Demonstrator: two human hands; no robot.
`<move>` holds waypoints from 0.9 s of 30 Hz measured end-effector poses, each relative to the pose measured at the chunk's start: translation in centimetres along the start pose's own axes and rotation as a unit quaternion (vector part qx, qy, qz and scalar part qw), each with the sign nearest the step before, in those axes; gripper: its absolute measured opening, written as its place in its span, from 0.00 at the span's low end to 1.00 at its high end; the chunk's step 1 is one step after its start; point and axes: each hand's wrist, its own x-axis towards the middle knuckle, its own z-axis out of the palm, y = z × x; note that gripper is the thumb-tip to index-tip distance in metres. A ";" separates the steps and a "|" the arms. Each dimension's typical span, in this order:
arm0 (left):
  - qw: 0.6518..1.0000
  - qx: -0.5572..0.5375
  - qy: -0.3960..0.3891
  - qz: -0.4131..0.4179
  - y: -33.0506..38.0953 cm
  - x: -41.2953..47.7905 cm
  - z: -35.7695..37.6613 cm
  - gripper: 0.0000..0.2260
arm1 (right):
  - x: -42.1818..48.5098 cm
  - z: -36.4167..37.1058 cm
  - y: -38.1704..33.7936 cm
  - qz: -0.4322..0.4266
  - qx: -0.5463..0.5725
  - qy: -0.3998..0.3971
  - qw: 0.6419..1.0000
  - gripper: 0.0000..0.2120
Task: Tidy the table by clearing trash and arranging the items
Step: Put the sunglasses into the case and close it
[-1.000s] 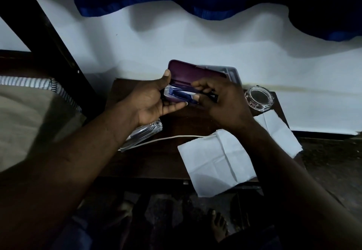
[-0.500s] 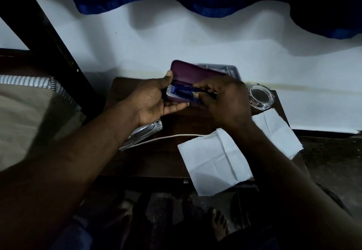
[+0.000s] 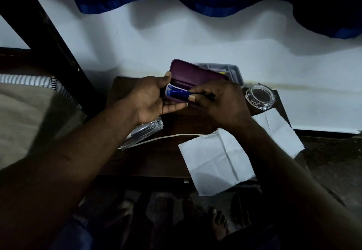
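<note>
While the left hand point(image 3: 150, 100) cups the open purple case point(image 3: 195, 75), thumb on the lid's edge and fingers curled under the base, the right hand point(image 3: 221, 102) pinches a blue pen point(image 3: 178, 94) that lies partly inside the case, between the two hands. I judge the tidying about midway. The lid is not yet shut, white papers point(image 3: 215, 159) lie loose on the table point(image 3: 160, 157) below the right wrist, a glass ashtray point(image 3: 259, 96) sits just right of that hand, and a clear plastic box point(image 3: 143, 134) and white cord point(image 3: 176, 135) lie under the left wrist.
</note>
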 end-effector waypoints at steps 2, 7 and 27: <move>1.000 -0.002 -0.001 0.002 0.0 0.0 0.0 0.21 | 0.0 0.0 -0.1 -0.011 -0.009 -0.001 1.000 0.07; 1.000 -0.020 -0.003 0.003 0.1 0.5 -0.3 0.17 | 0.3 -0.9 -0.4 -0.028 -0.031 0.090 0.995 0.07; 0.998 -0.047 -0.027 0.030 0.2 0.8 -0.8 0.21 | 0.5 -1.9 0.4 0.406 0.508 0.037 0.759 0.29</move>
